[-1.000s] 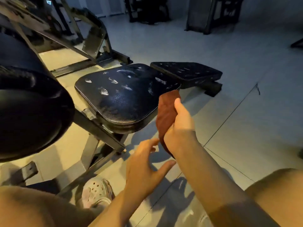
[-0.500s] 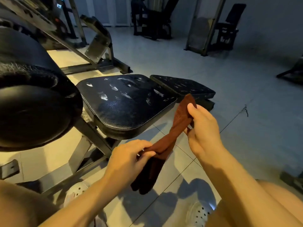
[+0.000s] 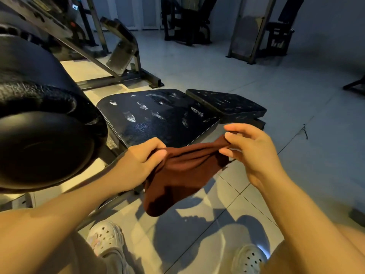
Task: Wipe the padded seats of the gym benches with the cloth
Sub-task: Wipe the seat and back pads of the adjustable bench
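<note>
Dim gym, tiled floor (image 3: 256, 91), machines at the back. Close ahead, black padded seat (image 3: 158, 119) smeared with pale marks, smaller pad (image 3: 227, 104) beyond it. Brown cloth (image 3: 177, 175) stretched in the air just in front of the seat, not touching it. Left hand (image 3: 138, 163) and right hand (image 3: 254, 151) each pinching an upper corner with curled fingers. Wiping seemingly not yet begun; both pads still marked.

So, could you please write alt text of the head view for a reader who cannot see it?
Two bare hands stretch a dark red cloth in the air between them, the left hand gripping one end and the right hand pinching the other. Behind it is a worn black padded bench seat, with a smaller black pad beyond.
</note>
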`<move>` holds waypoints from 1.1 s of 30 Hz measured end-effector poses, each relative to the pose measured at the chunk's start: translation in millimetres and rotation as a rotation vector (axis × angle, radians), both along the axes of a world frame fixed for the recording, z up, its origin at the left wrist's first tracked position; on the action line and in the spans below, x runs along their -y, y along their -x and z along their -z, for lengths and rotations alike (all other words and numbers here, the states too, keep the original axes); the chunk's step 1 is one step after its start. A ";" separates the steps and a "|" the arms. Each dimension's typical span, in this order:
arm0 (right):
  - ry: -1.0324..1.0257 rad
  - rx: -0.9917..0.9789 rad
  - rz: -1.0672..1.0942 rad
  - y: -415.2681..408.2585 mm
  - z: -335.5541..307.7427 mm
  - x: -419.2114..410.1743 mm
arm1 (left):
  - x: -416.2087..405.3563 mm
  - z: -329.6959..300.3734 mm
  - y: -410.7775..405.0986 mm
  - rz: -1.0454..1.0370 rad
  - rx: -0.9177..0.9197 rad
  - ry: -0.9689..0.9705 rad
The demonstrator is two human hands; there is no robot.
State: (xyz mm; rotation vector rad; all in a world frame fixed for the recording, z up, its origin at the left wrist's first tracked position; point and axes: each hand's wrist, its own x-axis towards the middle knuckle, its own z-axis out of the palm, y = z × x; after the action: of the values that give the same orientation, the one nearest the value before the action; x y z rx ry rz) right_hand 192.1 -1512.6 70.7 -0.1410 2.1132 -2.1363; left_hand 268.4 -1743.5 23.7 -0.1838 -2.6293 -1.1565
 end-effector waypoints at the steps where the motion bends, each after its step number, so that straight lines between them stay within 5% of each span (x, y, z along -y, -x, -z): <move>1: -0.041 -0.004 -0.036 2.0 -0.2 -2.3 | -0.9 1.4 1.2 -0.006 0.006 0.007; 4: -0.289 -0.142 -0.111 8.4 1.0 -12.8 | -1.9 3.8 4.0 -0.013 0.001 0.103; 7: -0.800 -0.477 -0.058 15.1 4.9 -22.5 | 5.4 6.5 8.4 -0.075 -0.096 0.187; 11: -1.022 -0.603 -0.074 21.0 8.3 -27.9 | 17.2 9.0 11.8 -0.090 -0.146 0.143; 18: -0.829 -0.412 -0.353 23.2 -0.9 -44.3 | 35.2 6.7 14.7 -0.072 0.030 0.104; 24: -0.947 -0.402 -0.387 18.1 5.7 -49.1 | 27.0 5.7 14.0 -0.133 0.042 0.303; 33: -1.042 -0.412 -0.398 6.7 9.8 -49.3 | 29.5 4.3 4.6 0.009 0.065 0.219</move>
State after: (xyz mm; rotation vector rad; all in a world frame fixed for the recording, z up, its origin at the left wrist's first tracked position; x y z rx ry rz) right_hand 185.4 -1463.3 60.9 -0.8253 2.7977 -0.6632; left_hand 263.8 -1773.0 19.4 -0.2031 -2.8119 -0.8896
